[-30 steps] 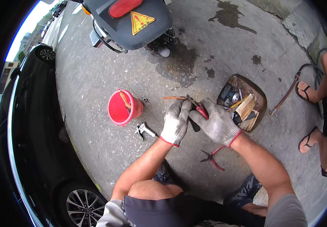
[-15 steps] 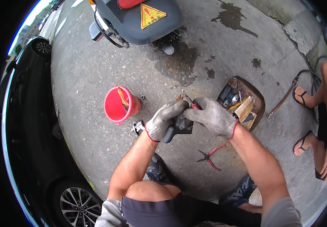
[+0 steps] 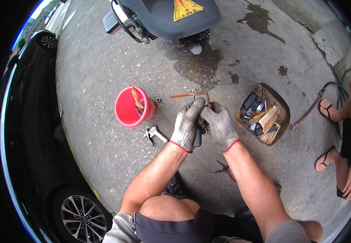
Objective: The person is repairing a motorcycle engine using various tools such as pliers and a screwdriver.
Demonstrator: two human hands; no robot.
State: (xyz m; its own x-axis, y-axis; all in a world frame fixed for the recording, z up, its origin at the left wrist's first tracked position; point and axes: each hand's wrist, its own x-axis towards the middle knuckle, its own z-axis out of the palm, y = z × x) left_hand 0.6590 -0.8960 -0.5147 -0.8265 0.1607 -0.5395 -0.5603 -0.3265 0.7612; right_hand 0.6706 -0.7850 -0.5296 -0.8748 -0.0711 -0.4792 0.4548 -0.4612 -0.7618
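Both grips have drawn closer together over the last half second, and the brown strip (image 3: 179, 95), of which only a short end showed, now shows at length. From my end the whole view has slid a little too, so my right forearm covers more of the red pliers (image 3: 226, 169) on the ground.

Now the strip lies just beyond the fingertips, held above the concrete, its long axis running crosswise and its free end pointing left. Two slim metal tips meet it, one partway along, one by its right end. The left grip (image 3: 188, 123) is the nearer to the longer free part. It is closed, apparently around a dark tool (image 3: 197, 137) whose handle hangs below the palms; fingers hide the exact hold. My right grip (image 3: 219, 125) is closed on a red tool (image 3: 209, 106), a bit of which shows by the thumb.

To the left stands the pink bucket (image 3: 120, 115), an orange-brown handle (image 3: 136, 98) leaning inside it; a spray gun (image 3: 157, 133) lies near its foot. On the right, the brown tray (image 3: 285, 116) carries split wood (image 3: 269, 118), a dark box (image 3: 249, 100) and jumbled small parts.
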